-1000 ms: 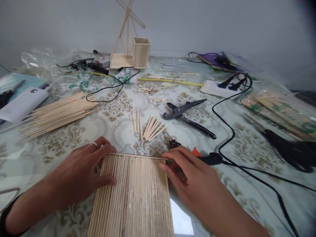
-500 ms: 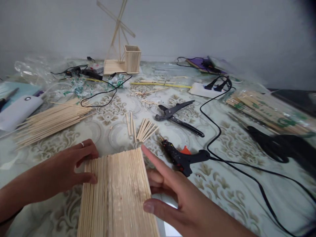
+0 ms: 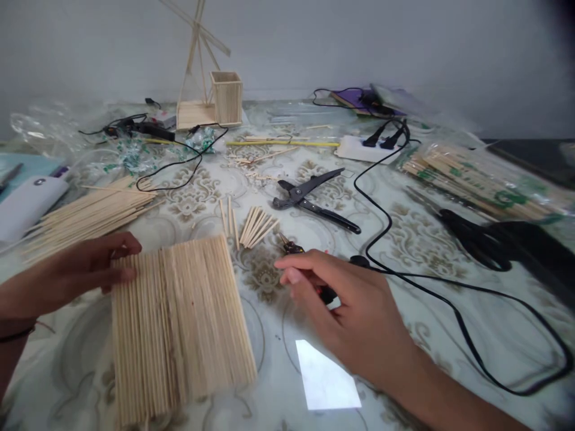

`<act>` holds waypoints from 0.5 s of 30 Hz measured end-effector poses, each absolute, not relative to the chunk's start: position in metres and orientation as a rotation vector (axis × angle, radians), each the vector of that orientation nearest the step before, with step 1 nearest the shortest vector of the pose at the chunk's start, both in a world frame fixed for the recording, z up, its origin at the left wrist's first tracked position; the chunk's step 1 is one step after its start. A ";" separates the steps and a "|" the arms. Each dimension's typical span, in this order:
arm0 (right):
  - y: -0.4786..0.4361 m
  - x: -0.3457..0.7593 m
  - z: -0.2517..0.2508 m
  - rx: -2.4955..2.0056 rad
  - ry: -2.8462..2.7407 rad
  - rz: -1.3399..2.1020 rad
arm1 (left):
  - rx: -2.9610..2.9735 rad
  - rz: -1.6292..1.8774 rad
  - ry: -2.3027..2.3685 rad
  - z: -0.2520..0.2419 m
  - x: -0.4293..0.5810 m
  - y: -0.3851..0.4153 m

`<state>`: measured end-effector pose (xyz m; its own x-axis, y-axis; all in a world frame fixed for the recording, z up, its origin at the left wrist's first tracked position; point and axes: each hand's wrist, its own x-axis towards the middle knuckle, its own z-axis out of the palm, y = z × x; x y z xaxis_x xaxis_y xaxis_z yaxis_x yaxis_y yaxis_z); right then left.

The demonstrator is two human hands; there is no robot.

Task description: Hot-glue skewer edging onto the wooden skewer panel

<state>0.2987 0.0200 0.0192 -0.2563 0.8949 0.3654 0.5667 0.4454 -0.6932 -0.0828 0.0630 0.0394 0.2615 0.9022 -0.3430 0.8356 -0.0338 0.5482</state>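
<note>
My left hand (image 3: pixel 90 269) grips the far left edge of a panel of wooden sticks (image 3: pixel 197 311), thumb on its upper face and fingers behind. The panel is made of two joined sections that meet along a lengthwise seam, and it tilts toward me. My right hand (image 3: pixel 345 299) is in front of a black glue gun (image 3: pixel 293 246) and hides most of it. Thumb and index finger are close together; the other fingers are curled mostly out of sight, so I cannot tell whether they touch the gun. Several short cut sticks (image 3: pixel 258 227) lie beyond the panel.
Black cutting pliers (image 3: pixel 309 197) lie past the glue gun. Scissors (image 3: pixel 471 236) and bagged sticks (image 3: pixel 485 179) are at the right, loose sticks (image 3: pixel 94 209) at the left. A black cord (image 3: pixel 381 209) runs from a white power strip (image 3: pixel 363 148). A stick-built windmill with a box (image 3: pixel 227 99) stands behind.
My right hand has let go of the panel's right edge and moved right, in front of the glue gun. My left hand has shifted left with the panel, now tilted differently.
</note>
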 end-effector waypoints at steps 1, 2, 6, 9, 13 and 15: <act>0.020 0.298 0.019 -1.198 -1.960 0.545 | 1.752 0.166 1.554 0.041 -0.083 0.064; 0.020 0.297 0.018 -1.174 -1.964 0.534 | 1.657 0.238 1.556 0.041 -0.083 0.064; 0.025 0.299 0.011 -1.111 -2.045 0.561 | 1.501 0.553 1.645 0.038 -0.088 0.067; 0.031 0.301 0.004 -1.055 -2.285 0.650 | 1.496 0.676 1.661 0.038 -0.096 0.070; 0.032 0.292 -0.006 -0.992 -2.496 0.665 | 1.590 0.766 1.679 0.045 -0.106 0.066; 0.031 0.286 -0.008 -1.021 -2.548 0.650 | 1.713 0.777 1.703 0.048 -0.109 0.064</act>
<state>0.2862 0.0309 -0.0084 -0.6934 0.7101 0.1225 0.5646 0.6411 -0.5198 -0.1091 0.0636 0.0477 0.0079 1.0000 -0.0039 0.6522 -0.0022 0.7580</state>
